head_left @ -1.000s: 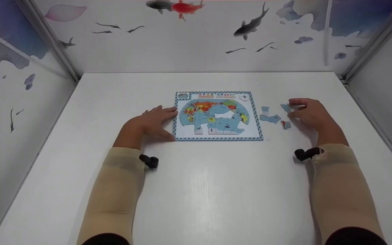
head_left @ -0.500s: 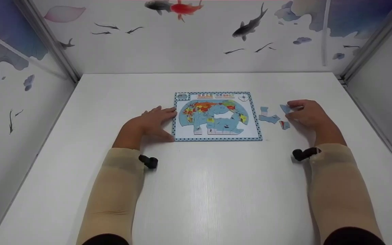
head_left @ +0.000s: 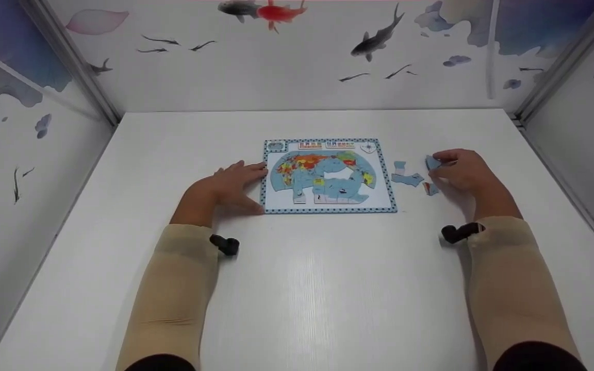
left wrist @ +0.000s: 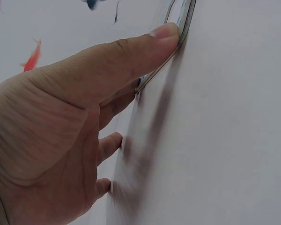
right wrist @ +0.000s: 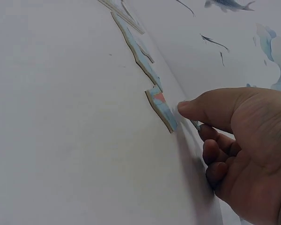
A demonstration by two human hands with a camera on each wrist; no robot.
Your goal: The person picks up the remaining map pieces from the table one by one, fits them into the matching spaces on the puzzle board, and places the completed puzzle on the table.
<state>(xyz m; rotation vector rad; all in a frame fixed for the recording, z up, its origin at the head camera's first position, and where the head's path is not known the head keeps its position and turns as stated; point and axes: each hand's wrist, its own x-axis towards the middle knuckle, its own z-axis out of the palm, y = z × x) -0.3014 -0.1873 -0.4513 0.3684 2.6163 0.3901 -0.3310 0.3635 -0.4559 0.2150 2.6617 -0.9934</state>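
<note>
Walls (head_left: 286, 77): white panels beyond the puzzle board (head_left: 328, 211) and on both sides of it, painted with black and red fish, a pink petal and blue-violet washes; grey metal posts (head_left: 72, 62) stand in the far corners.
Bench (head_left: 317, 288): white, smooth and faintly grained, stretching out on every side of the puzzle board.
Sleeves (head_left: 173, 288): beige, coming from the near side of the puzzle board, one toward its left, one toward its right.
Puzzle board: flat on the bench, long axis running left to right, title strip along the far edge, a dotted blue border all round.
Left hand (head_left: 235, 186): fingers spread, thumb at the puzzle board's near left corner, another fingertip against its left edge; grasping nothing.
Right hand (head_left: 459, 170): right of the puzzle board, thumb and fingers closed in a pinch on one piece.
World map (head_left: 346, 188): within the puzzle board's border, its oval also longest left to right, white gaps showing.
Long blue piece (head_left: 408, 180): just right of the puzzle board, long axis roughly left to right, pointed end away from it.
Pinched piece (head_left: 432, 162): blue, right of the puzzle board, tilted; whether it touches the bench, I cannot tell.
Pale-ended piece (head_left: 400, 167): just beside the puzzle board's right edge.
Red-marked piece (head_left: 432, 189): farther right of the puzzle board.
</note>
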